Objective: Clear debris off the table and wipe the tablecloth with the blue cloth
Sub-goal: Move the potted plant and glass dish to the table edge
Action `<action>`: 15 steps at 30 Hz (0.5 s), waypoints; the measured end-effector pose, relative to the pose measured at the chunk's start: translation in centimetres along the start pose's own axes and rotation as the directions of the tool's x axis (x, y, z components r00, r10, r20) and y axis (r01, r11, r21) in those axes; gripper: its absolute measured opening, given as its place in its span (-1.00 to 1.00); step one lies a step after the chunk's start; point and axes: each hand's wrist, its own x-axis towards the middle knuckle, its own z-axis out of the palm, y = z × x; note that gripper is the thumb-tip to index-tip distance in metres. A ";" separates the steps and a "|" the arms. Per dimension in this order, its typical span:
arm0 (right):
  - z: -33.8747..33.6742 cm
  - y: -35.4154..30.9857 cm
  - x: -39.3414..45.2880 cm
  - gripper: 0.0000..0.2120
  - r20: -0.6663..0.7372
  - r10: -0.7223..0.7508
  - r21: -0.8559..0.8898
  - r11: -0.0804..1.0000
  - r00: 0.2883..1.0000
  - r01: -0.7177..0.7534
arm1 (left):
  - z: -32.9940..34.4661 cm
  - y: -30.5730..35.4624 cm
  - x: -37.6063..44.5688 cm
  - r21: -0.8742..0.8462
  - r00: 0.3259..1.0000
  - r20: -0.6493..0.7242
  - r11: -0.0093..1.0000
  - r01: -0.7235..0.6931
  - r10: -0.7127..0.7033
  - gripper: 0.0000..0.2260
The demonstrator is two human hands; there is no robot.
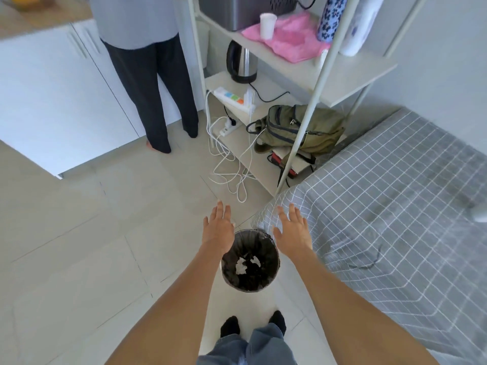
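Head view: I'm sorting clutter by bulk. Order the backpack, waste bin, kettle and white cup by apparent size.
1. backpack
2. waste bin, nearer the camera, so unsure against the backpack
3. kettle
4. white cup

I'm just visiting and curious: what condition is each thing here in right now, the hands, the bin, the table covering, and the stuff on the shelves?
Left hand: open, fingers spread, holding nothing, above the bin.
Right hand: open, fingers spread, holding nothing.
Waste bin: upright, lidless, dark liner, crumpled white paper inside.
Grey checked tablecloth: spread over the table, slightly creased.
Kettle: upright on its shelf.
White cup: upright on pink cloth.
Green backpack: lying on the bottom shelf.
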 end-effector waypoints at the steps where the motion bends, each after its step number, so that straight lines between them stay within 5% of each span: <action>1: -0.8 0.0 -0.7 -0.39 -0.015 0.007 0.004 1.000 1.000 -0.007 | -0.6 0.5 -0.6 0.011 1.000 -0.009 1.000 -0.018 0.018 -0.49; 15: -9.2 8.7 -9.4 -0.42 -0.194 0.239 0.089 0.970 0.951 -0.225 | -6.0 12.9 -3.7 0.188 0.935 -0.101 0.929 -0.319 0.341 -0.45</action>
